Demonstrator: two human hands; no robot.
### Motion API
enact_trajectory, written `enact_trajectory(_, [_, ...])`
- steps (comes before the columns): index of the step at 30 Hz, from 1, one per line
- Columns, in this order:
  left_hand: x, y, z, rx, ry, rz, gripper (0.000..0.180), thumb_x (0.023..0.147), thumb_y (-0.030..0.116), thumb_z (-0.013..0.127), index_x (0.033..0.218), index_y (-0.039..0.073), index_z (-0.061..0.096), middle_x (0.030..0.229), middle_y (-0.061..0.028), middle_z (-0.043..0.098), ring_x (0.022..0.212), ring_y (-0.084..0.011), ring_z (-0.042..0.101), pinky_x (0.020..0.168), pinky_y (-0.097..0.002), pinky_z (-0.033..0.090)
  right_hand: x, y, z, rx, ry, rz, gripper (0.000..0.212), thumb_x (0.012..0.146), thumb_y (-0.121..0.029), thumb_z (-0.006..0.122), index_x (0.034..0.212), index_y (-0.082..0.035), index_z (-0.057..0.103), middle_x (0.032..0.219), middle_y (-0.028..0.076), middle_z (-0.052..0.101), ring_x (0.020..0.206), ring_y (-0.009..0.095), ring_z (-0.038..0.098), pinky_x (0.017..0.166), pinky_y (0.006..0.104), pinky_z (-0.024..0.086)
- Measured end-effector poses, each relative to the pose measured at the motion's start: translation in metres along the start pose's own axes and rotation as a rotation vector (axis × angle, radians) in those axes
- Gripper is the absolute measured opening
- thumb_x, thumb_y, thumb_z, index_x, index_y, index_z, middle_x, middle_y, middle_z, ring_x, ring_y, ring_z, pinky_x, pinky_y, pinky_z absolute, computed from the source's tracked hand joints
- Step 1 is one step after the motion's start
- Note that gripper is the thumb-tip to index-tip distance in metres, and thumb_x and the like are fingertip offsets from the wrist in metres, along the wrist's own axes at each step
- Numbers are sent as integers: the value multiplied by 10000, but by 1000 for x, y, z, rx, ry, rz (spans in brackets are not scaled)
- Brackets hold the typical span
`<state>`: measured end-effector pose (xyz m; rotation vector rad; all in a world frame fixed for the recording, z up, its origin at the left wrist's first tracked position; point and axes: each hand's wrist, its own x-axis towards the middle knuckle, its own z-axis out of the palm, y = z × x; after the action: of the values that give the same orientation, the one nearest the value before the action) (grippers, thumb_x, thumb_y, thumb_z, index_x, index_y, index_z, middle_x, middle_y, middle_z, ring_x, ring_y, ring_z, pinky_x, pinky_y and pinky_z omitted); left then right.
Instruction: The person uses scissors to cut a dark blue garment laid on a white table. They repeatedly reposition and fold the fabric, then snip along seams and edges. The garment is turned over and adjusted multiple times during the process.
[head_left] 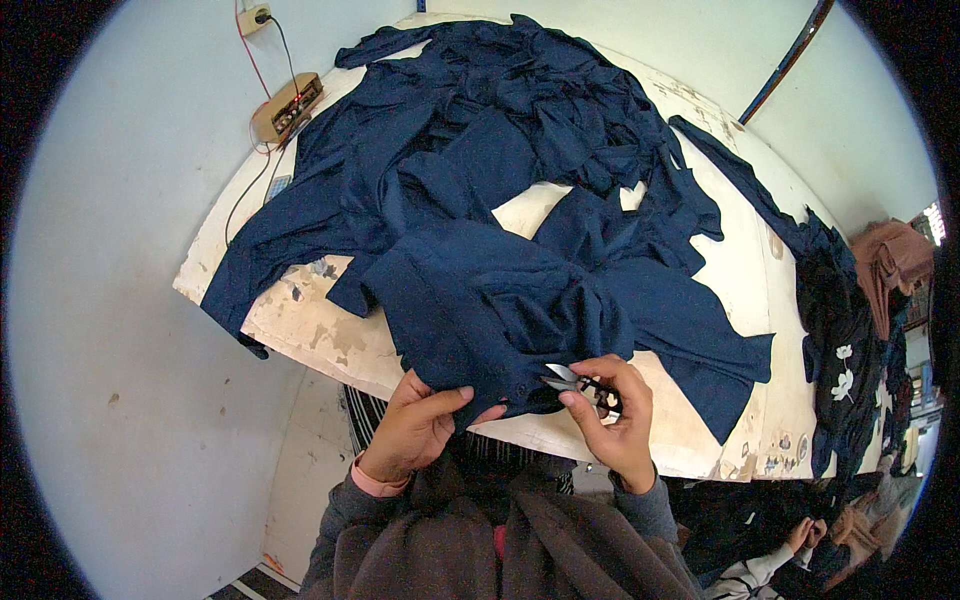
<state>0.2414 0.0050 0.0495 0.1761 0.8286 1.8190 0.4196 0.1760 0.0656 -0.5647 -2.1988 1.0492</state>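
Observation:
My left hand (420, 420) pinches the near edge of a dark blue garment (460, 300), thumb on top and fingers partly hidden under the cloth. In my right hand (618, 415) is a pair of small thread snips (566, 378) with black handles. Their metal blades are spread apart and point left, lying against the garment's near edge. From my hands the cloth runs back onto the table, where it meets a large heap of the same dark blue fabric (480, 110).
The white table (340, 340) has worn, peeling patches. A brown box with wires (288, 108) lies at its far left, by the wall. Black clothing with white flowers (840, 370) hangs over the right end. Another person's hands (808, 533) show at lower right.

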Motion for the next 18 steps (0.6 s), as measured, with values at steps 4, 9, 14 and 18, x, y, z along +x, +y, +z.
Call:
enact_trajectory(4, [0, -2, 1, -11, 11, 7, 474, 966, -114, 477, 1426, 1, 486, 1396, -194, 597, 1254, -339, 620, 1009, -537, 587, -3, 11, 10, 187, -85, 39, 291, 798, -140, 837, 1056, -67, 725, 927, 50, 734, 781, 169, 631, 701, 302, 437])
enact_trajectory(9, [1, -9, -3, -89, -41, -6, 477, 962, -120, 477, 1421, 8, 496, 1382, -190, 611, 1244, -324, 630, 1019, -527, 583, -12, 11, 26, 507, -62, 177, 275, 825, -103, 821, 1073, -40, 722, 966, 72, 740, 837, 158, 647, 789, 286, 482])
enact_trajectory(14, [5, -20, -9, -261, -135, -12, 481, 961, -122, 484, 1417, 28, 509, 1362, -171, 633, 1224, -313, 646, 1020, -512, 583, -14, 12, 32, 483, -7, 138, 271, 847, -114, 815, 1077, -20, 705, 1005, 98, 732, 870, 146, 640, 806, 286, 505])
enact_trajectory(18, [6, -19, -11, -242, -97, -18, 475, 959, -122, 487, 1406, 33, 523, 1350, -170, 642, 1212, -315, 654, 1024, -508, 581, -10, 8, 38, 601, 266, 74, 341, 814, -152, 849, 1102, -36, 710, 982, 95, 725, 799, 166, 626, 759, 301, 507])
